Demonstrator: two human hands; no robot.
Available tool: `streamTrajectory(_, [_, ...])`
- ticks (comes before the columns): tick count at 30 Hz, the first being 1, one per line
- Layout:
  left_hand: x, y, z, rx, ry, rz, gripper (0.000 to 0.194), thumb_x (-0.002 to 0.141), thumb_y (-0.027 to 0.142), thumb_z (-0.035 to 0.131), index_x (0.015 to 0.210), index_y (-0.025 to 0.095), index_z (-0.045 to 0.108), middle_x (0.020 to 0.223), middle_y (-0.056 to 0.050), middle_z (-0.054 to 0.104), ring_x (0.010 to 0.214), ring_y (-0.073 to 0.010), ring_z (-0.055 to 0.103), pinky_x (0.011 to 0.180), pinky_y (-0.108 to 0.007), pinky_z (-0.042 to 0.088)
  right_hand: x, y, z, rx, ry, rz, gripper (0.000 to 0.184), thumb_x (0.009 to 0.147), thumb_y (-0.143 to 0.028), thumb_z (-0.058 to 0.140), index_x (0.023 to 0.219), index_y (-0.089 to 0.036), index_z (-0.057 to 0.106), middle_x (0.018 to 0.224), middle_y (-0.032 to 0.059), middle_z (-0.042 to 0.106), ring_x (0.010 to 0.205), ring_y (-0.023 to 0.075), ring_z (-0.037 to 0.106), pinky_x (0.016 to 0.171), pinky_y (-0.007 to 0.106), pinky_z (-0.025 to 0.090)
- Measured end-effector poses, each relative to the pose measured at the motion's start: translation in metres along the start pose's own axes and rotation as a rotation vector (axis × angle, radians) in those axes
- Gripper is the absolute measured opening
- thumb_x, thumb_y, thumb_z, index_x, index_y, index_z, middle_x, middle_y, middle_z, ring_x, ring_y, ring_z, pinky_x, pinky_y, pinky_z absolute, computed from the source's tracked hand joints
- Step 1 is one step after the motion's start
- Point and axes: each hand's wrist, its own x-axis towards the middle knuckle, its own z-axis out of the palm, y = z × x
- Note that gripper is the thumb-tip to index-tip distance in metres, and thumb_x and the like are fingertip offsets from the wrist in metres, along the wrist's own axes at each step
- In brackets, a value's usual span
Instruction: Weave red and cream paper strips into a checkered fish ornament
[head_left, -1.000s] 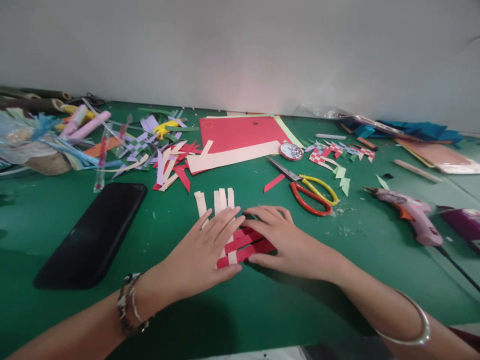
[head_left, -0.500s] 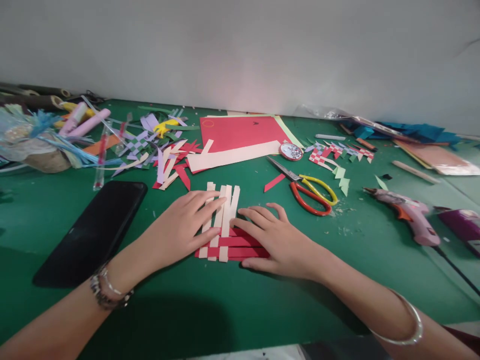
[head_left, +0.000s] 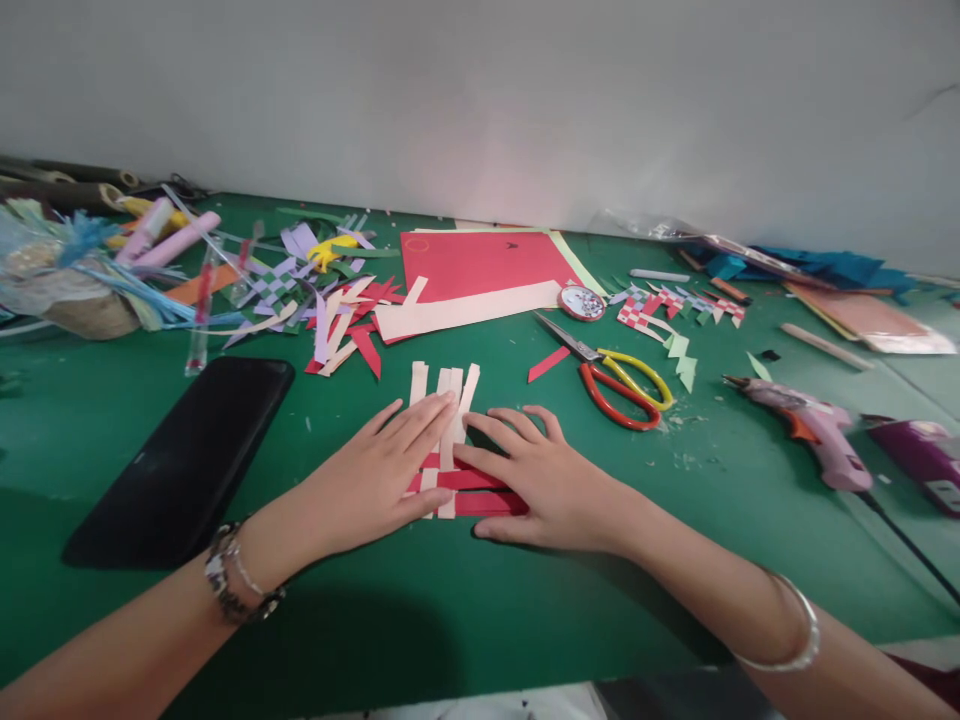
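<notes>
On the green table lies a small weave of paper strips, cream strips running away from me and red strips crossing them sideways. My left hand rests flat over the weave's left part, fingers stretched out on the cream strips and thumb near the front edge. Over the right ends of the red strips spreads my right hand, its index fingertip by the crossing and its thumb on the near side. Both palms hide parts of the weave. Neither hand grips anything that I can see.
Beyond the hands lie scissors, red paper and a cream paper piece. A black phone is at left. At right sits a pink glue gun with its cord. Coloured paper scraps clutter the back left.
My left hand has slid right and slightly nearer, covering more of the weave, with its fingers closer together. My right hand has shifted slightly left. The rightmost cream strip leans more.
</notes>
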Motion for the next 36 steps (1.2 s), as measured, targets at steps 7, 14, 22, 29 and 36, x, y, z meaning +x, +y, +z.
streamTrajectory(7, [-0.001, 0.0, 0.003, 0.011, 0.058, -0.002, 0.068, 0.084, 0.055, 0.03, 0.136, 0.011, 0.022, 0.14, -0.014, 0.03, 0.128, -0.024, 0.027, 0.103, -0.04, 0.024, 0.003, -0.001, 0.002, -0.045, 0.053, -0.008, 0.062, 0.078, -0.056, 0.041, 0.13, -0.023, 0.035, 0.13, 0.0105, 0.041, 0.115, 0.0278, 0.034, 0.095, 0.053, 0.021])
streamTrajectory(14, [0.001, 0.001, 0.0, 0.021, 0.037, -0.002, 0.063, 0.084, 0.053, 0.034, 0.13, 0.011, 0.034, 0.137, -0.015, 0.034, 0.128, -0.026, 0.027, 0.103, -0.044, 0.025, 0.004, -0.003, 0.002, 0.108, 0.132, 0.083, 0.063, 0.079, -0.054, 0.04, 0.13, -0.018, 0.03, 0.124, 0.0121, 0.046, 0.114, 0.0245, 0.039, 0.098, 0.05, 0.018])
streamTrajectory(22, [0.001, 0.002, -0.004, 0.033, 0.006, 0.022, 0.053, 0.085, 0.053, 0.029, 0.125, 0.022, 0.043, 0.138, -0.011, 0.033, 0.128, -0.0257, 0.025, 0.101, -0.046, 0.026, 0.003, -0.004, 0.001, 0.164, 0.223, 0.159, 0.047, 0.083, -0.042, 0.04, 0.123, -0.016, 0.037, 0.121, 0.0106, 0.049, 0.111, 0.0209, 0.043, 0.1, 0.045, 0.013])
streamTrajectory(29, [-0.003, 0.01, -0.001, 0.151, 0.111, -0.004, 0.056, 0.085, 0.051, 0.031, 0.122, 0.012, 0.046, 0.13, -0.014, 0.045, 0.125, -0.0276, 0.031, 0.101, -0.047, 0.023, 0.0, -0.006, -0.001, 0.019, 0.07, 0.005, 0.048, 0.077, -0.046, 0.051, 0.116, -0.017, 0.046, 0.115, 0.01, 0.051, 0.106, 0.0232, 0.043, 0.09, 0.042, 0.025])
streamTrajectory(36, [-0.005, 0.019, 0.003, 0.152, 0.147, -0.081, 0.059, 0.083, 0.057, 0.03, 0.113, 0.012, 0.054, 0.122, -0.015, 0.051, 0.117, -0.0286, 0.04, 0.099, -0.047, 0.025, 0.0, -0.007, 0.001, -0.045, 0.069, 0.028, 0.029, 0.084, -0.036, 0.043, 0.106, -0.019, 0.052, 0.104, 0.0082, 0.054, 0.094, 0.0203, 0.047, 0.082, 0.038, 0.028])
